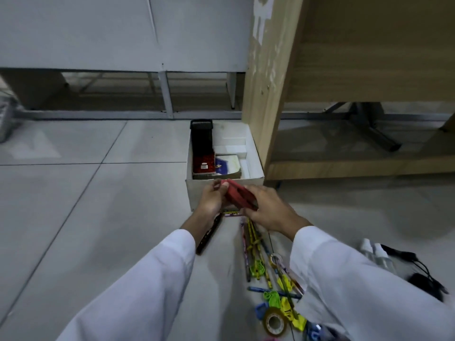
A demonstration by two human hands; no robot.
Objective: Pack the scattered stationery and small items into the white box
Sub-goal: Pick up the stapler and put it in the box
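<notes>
The white box [253, 166] stands open on the floor ahead of me, holding a black mesh holder [201, 134], a red packet [203, 163] and a booklet [227, 164]. Just in front of its near wall, both hands hold a flat red item [240, 194]. My left hand [209, 200] pinches its far end and my right hand [269, 210] grips its near end. Pencils and pens [253, 244], yellow-green clips [285, 299] and a roll of clear tape [274, 322] lie scattered on the floor below my right arm. A dark pen-like item [209, 236] lies under my left wrist.
A wooden desk panel [268, 82] rises right beside the box. White bottles [376, 252] and a black cable [418, 269] lie at the right. Grey floor tiles [73, 193] spread to the left, with a metal frame base [167, 94] behind.
</notes>
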